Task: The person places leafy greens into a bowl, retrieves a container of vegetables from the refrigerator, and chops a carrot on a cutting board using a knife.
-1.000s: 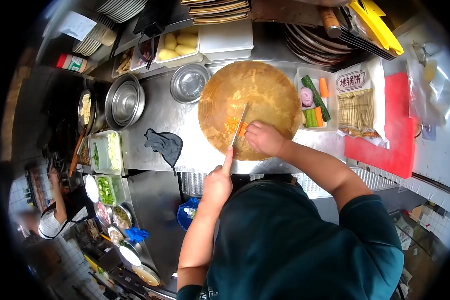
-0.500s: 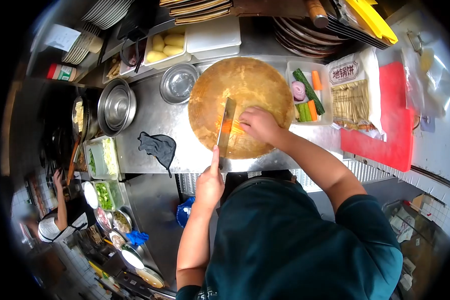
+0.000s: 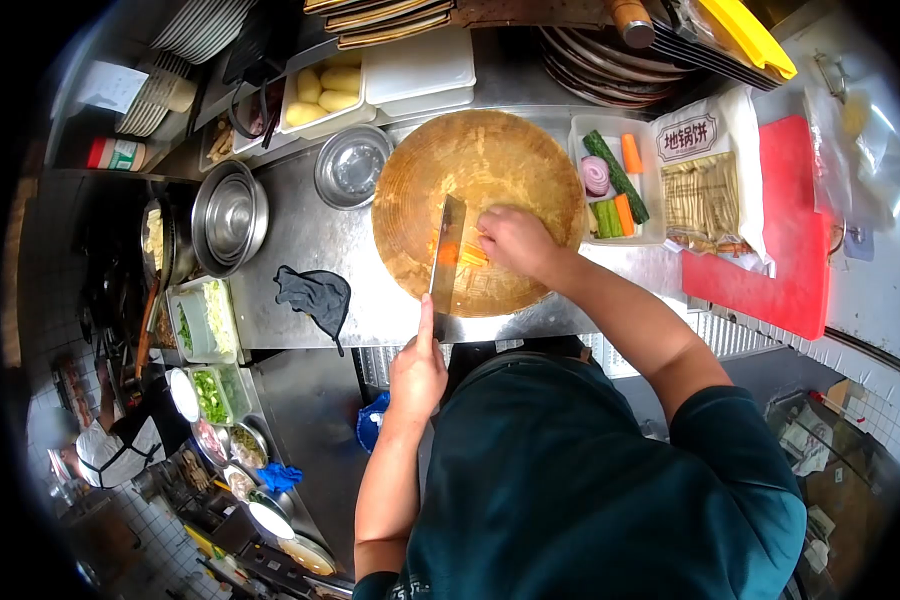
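Observation:
My left hand is closed round the handle of a cleaver, its index finger stretched along the blade's spine. The blade stands on edge on a round wooden chopping board, pointing away from me. Orange carrot strips lie just right of the blade, and cut orange bits show along it. With its fingers curled, my right hand holds the strips against the board; the fingertips are partly hidden.
Right of the board stands a white tub of cucumber, carrot and onion, beside a flatbread packet and red board. Metal bowls and a dark cloth lie left. A co-worker stands at far left.
The view has shifted slightly. The cleaver and both my hands keep nearly the same places on the board. The co-worker's raised arm at far left has come down.

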Demonstrator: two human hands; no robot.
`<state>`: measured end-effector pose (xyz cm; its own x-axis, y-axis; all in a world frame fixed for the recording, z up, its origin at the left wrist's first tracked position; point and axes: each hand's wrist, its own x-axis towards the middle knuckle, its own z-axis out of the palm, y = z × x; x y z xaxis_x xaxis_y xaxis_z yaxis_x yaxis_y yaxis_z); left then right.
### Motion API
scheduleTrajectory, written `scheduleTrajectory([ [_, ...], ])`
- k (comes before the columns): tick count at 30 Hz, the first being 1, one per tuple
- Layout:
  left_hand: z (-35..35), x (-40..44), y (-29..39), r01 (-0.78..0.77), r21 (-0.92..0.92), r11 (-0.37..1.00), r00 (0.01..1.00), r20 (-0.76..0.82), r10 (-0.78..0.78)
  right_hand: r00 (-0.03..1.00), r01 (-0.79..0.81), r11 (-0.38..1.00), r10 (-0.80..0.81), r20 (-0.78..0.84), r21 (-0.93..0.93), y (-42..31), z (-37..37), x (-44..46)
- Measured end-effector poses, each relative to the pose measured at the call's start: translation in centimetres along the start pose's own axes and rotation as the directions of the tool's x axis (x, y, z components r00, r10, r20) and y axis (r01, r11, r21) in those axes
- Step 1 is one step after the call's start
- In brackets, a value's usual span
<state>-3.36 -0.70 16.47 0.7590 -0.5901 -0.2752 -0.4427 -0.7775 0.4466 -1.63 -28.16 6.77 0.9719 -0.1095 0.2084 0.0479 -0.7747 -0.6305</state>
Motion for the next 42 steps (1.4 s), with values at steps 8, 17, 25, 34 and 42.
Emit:
scheduleTrajectory([
  [8, -0.2, -0.3, -0.2, -0.068, 0.006, 0.998, 0.994, -0.088, 0.068, 0.999, 0.007, 1.000, -0.007, -0.031, 0.023, 0.4, 0.7, 0.2],
  [17, -0.5, -0.7, -0.2, -0.016, -0.099, 0.995, 0.995, -0.098, 0.006, 0.995, -0.099, 0.970, 0.099, 0.011, 0.220, -1.3, 0.1, 1.4],
  [25, -1.3, -0.9, 0.2, -0.030, -0.157, 0.987, 0.992, -0.128, 0.010, 0.888, -0.457, 0.463, 0.282, 0.363, 0.759, -0.1, 2.3, 2.0],
  [34, -1.1, -1.2, 0.0, 0.013, -0.177, 0.984, 0.985, -0.169, -0.044, 0.898, -0.429, 0.586, 0.361, 0.252, 0.688, 1.3, 2.3, 1.7],
  [42, -1.1, -1.9, -1.6, 0.063, -0.174, 0.983, 0.959, -0.262, -0.107, 0.953, -0.293, 0.805, 0.291, 0.086, 0.516, 1.0, 1.8, 2.1],
])
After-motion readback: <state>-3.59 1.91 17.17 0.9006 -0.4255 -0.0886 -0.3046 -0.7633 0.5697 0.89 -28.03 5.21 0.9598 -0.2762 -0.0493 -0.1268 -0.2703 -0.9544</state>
